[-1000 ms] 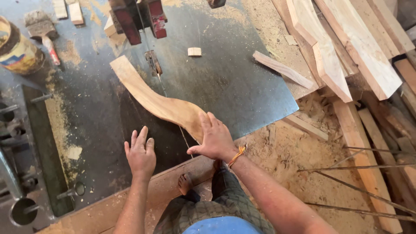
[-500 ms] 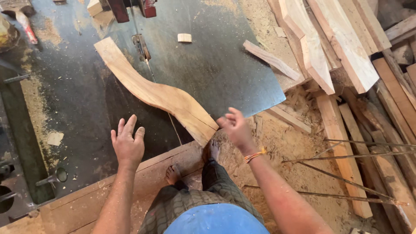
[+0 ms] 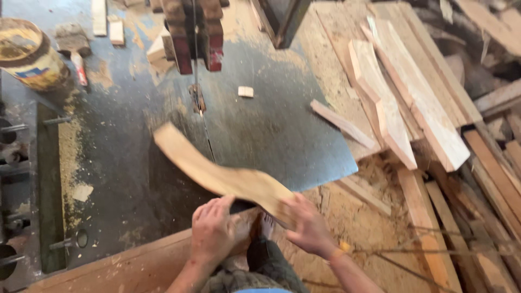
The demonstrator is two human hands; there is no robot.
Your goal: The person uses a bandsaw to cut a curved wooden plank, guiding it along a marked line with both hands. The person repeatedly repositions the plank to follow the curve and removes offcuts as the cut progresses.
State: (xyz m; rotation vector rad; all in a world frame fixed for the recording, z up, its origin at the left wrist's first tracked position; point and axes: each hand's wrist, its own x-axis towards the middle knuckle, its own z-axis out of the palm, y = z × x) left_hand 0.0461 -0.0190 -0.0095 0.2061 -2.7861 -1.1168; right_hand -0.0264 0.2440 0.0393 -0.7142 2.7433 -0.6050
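Dark metal desk (image 3: 271,135), dusted with sawdust, heaviest along its left side. Thin saw blade (image 3: 202,116) runs down into the desk from a red and dark guide block (image 3: 192,35) at top centre. Small pale wood block (image 3: 246,91) lies alone on the desk, right of the blade. Round tin (image 3: 30,51), yellowed and worn, stands at far left; a brush with a red handle (image 3: 76,51) lies just beside it. Short offcuts (image 3: 106,21) near the top edge. Narrow wood strip (image 3: 343,123) rests across the desk's right edge. Long pale planks (image 3: 418,92) stacked to the right, over sawdust-covered floor (image 3: 353,222).
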